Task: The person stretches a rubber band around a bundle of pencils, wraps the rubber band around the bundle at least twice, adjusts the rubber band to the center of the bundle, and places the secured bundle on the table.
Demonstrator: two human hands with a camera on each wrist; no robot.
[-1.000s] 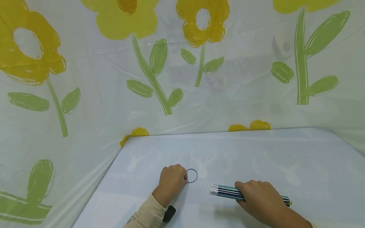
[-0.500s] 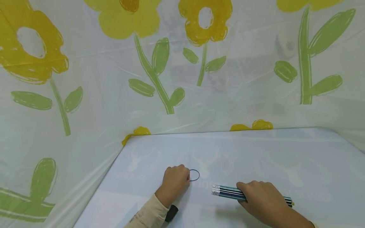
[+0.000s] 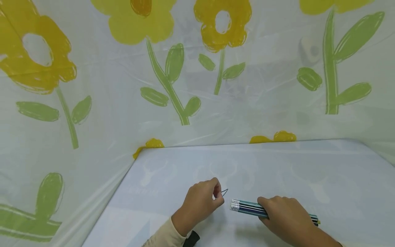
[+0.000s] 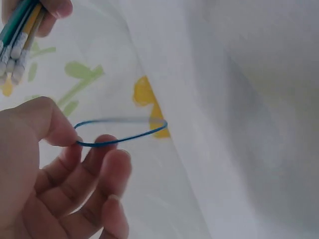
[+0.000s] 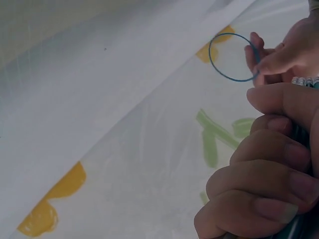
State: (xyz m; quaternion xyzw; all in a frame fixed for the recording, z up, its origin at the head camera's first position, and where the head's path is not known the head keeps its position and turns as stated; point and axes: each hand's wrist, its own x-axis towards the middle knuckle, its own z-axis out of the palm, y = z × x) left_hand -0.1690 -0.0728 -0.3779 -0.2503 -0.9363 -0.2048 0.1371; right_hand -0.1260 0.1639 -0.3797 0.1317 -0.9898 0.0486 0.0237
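Note:
My left hand (image 3: 202,200) pinches a thin blue rubber band (image 4: 124,139) between thumb and index finger. The loop stands out from the fingertips, toward the eraser ends of the pencils in the head view. A bundle of several pencils (image 3: 248,208), teal, dark and striped, lies in the grip of my right hand (image 3: 285,219). Its fingers (image 5: 254,169) curl round the middle of the bundle. White erasers with silver ferrules point left, toward the left hand. A gap shows between the rubber band and the pencils in the head view.
The hands are over a white table (image 3: 277,171) with faint deer-head prints. Behind it and to the left hangs a white curtain (image 3: 108,120) printed with yellow flowers and green stems. A black strap piece (image 3: 191,239) shows beside the left sleeve (image 3: 168,235).
My left hand has moved right, closer to the pencil ends, and turned so the rubber band shows narrower. The right hand keeps its grip on the pencils, nearly still.

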